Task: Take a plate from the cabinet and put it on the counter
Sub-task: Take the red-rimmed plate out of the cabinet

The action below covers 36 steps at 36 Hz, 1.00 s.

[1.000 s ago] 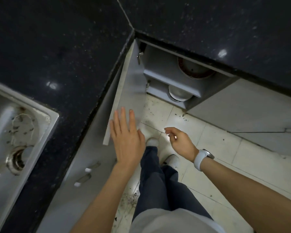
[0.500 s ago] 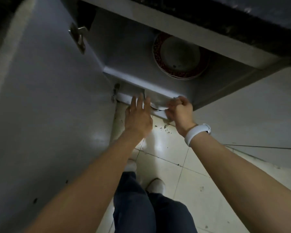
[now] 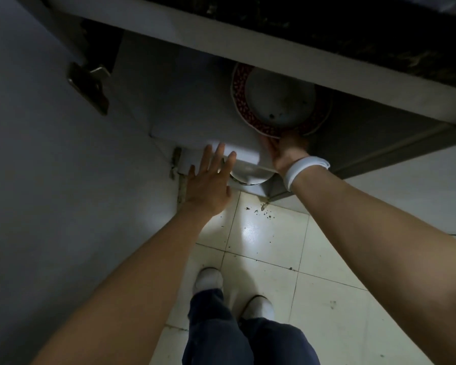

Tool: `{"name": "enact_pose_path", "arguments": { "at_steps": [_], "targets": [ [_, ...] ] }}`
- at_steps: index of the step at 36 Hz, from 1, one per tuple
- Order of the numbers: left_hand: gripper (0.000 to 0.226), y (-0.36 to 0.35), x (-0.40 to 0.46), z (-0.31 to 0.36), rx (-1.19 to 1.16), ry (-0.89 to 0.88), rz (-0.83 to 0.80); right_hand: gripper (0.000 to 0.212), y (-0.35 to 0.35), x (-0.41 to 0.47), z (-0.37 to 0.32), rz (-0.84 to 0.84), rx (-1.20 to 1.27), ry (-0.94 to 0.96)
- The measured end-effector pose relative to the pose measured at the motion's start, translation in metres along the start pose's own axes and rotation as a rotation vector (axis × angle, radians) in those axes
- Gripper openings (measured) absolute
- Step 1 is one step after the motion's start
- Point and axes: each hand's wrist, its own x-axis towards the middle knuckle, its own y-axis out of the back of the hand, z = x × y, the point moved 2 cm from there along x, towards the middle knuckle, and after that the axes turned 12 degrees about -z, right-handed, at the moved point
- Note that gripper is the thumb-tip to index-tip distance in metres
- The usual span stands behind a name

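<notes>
A plate with a red patterned rim (image 3: 279, 101) lies on the upper shelf (image 3: 184, 111) of the open cabinet under the black counter (image 3: 379, 40). My right hand (image 3: 284, 150), with a white wristband, reaches onto that shelf and its fingers close on the plate's near rim. My left hand (image 3: 211, 180) is flat with fingers spread, just in front of the shelf's front edge, holding nothing. A white dish (image 3: 250, 175) sits on the lower shelf, partly hidden by the shelf edge and my left hand.
The open grey cabinet door (image 3: 50, 193) fills the left side, with its metal hinge (image 3: 90, 85) near the top. Below are pale floor tiles (image 3: 327, 272) with some dirt specks, and my legs and white shoes (image 3: 208, 279).
The view has dropped from above the counter to the cabinet opening. My right hand rose from the lower shelf's edge to the red-rimmed plate. My left hand shifted slightly left, still open.
</notes>
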Motion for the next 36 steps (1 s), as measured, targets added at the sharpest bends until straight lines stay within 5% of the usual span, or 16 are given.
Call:
{"name": "enact_pose_path", "arguments": {
  "at_steps": [9,14,22,36],
  "targets": [
    [0.048,-0.002,-0.095,0.027,-0.724,0.303,0.08,0.037,0.019,-0.067,0.041,0.017,0.181,-0.157],
    [0.041,0.001,-0.164,0.039,-0.914,0.472,0.034,0.031,0.047,-0.153,0.058,0.014,0.142,-0.26],
    [0.037,0.029,-0.246,0.068,-0.84,0.472,-0.101,0.031,0.098,-0.291,0.056,0.192,-0.013,-0.367],
    [0.038,0.138,-0.235,0.235,-0.265,-0.16,-0.249,0.037,0.199,-0.438,-0.072,0.306,-0.115,-0.11]
  ]
}}
